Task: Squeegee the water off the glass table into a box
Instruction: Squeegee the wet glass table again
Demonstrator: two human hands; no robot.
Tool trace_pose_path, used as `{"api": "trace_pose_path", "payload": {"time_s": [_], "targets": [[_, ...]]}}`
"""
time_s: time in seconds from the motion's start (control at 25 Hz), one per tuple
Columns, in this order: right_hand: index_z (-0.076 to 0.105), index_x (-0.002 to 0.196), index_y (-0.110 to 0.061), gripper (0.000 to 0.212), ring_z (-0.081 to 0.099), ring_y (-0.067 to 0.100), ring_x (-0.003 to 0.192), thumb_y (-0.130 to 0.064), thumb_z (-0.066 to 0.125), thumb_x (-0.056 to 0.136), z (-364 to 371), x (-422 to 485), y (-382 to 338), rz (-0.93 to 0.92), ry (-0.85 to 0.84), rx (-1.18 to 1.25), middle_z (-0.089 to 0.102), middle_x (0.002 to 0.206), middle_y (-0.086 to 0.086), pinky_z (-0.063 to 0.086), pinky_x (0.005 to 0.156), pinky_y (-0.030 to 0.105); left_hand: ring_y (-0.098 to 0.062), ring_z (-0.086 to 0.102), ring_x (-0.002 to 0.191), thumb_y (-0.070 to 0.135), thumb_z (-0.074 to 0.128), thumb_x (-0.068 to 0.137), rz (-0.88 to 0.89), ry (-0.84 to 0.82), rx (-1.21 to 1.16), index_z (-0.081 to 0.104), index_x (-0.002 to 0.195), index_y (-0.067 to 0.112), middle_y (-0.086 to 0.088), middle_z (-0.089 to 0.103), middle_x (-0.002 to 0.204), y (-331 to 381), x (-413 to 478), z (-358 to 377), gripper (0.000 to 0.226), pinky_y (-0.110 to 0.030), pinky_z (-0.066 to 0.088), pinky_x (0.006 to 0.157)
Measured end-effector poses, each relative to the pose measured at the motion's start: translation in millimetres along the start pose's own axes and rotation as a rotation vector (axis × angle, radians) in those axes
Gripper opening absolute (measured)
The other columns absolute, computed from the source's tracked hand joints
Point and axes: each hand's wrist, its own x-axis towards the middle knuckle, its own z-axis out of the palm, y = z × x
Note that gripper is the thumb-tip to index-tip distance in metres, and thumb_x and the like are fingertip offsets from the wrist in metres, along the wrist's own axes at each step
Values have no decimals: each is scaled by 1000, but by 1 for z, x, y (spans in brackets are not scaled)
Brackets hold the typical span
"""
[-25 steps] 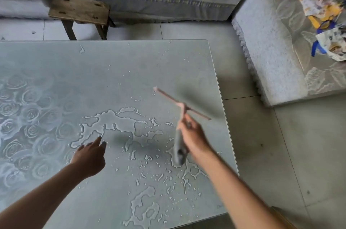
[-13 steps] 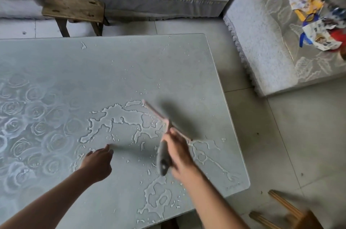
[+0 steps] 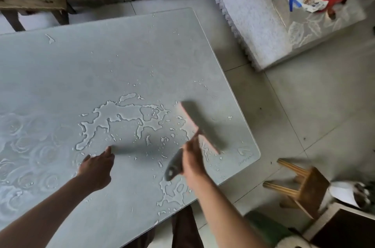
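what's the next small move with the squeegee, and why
Probably shift the squeegee left and set its blade beyond the big puddle: the right hand grips it near the right end of the table, while most water lies to its left, in front of the left hand.

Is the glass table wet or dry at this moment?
Wet. A large branching puddle spreads across the glass table beside the squeegee, and a smaller puddle lies near the front edge.

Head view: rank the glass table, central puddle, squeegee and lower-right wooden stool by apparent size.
1. glass table
2. central puddle
3. squeegee and wooden stool look about alike; the squeegee is motion-blurred, so unranked.
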Motion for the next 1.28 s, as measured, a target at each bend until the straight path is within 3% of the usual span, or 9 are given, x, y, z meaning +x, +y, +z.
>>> {"api": "trace_pose_path", "payload": {"time_s": [0.08, 0.16, 0.32, 0.48, 0.64, 0.84, 1.08, 1.2, 1.28], "targets": [[51, 122, -23, 29, 59, 16, 82, -12, 39, 99, 15, -12, -2, 43, -99, 161, 58, 95, 1, 52, 68, 31, -19, 48, 129, 12, 39, 88, 6, -15, 5, 30, 143, 19, 0, 6, 161, 1, 0, -1, 56, -33, 29, 110], [56, 87, -20, 19, 47, 9, 46, -12, 43, 98, -6, -12, -18, 52, -114, 312, 49, 56, -3, 38, 39, 18, -19, 48, 129, 12, 39, 88, 11, -39, 1, 30, 142, 18, 0, 5, 161, 2, -1, -4, 55, -34, 29, 110], [39, 64, -17, 41, 30, 9, 19, -18, 30, 103, -86, 8, -49, 134, 148, 428, 31, 27, -3, 20, 27, 9, -18, 49, 129, 13, 40, 88, 15, -64, -17, 30, 141, 18, 1, 5, 161, 0, 0, -9, 54, -34, 30, 110], [43, 61, -9, 45, 40, 12, 27, -17, 29, 103, -85, 20, -22, 259, 223, 425, 42, 35, -1, 29, 32, 10, -18, 53, 124, 14, 40, 88, 31, -42, -3, 35, 136, 18, 0, 9, 161, -1, 2, -10, 48, -32, 32, 107], [43, 108, -19, 14, 48, 20, 71, -12, 32, 101, 10, -8, 7, 206, 77, 330, 44, 71, -5, 42, 56, 23, -18, 53, 124, 15, 39, 89, 15, -71, 20, 37, 133, 17, 0, 9, 160, 0, 2, -8, 44, -34, 31, 108], [40, 65, -19, 38, 33, 8, 23, -20, 32, 102, 1, -20, -42, 147, -102, 633, 33, 31, -6, 26, 28, 13, -14, 43, 133, 15, 38, 92, 19, -148, 35, 27, 143, 17, 1, 3, 161, 1, 2, -13, 52, -38, 24, 114], [38, 59, -13, 44, 33, 10, 24, -20, 32, 102, -123, 15, -37, 254, 290, 557, 36, 39, 2, 22, 31, 8, -11, 40, 135, 15, 39, 92, 13, -159, -4, 29, 141, 17, 1, 0, 161, 1, 1, -12, 51, -40, 19, 116], [46, 55, -13, 47, 39, 9, 29, -17, 31, 99, -87, 8, 3, 267, 256, 536, 41, 37, -2, 29, 33, 12, -13, 43, 133, 17, 38, 92, 14, -144, 21, 30, 140, 17, -1, 1, 161, 3, 1, -10, 49, -40, 20, 116], [47, 76, -19, 24, 44, 9, 48, -9, 36, 95, -35, -8, 20, 226, 211, 486, 45, 56, -3, 35, 43, 20, -14, 43, 133, 19, 38, 93, 10, -142, 39, 29, 142, 16, -2, 1, 161, 4, 0, -9, 50, -40, 21, 115]]}}
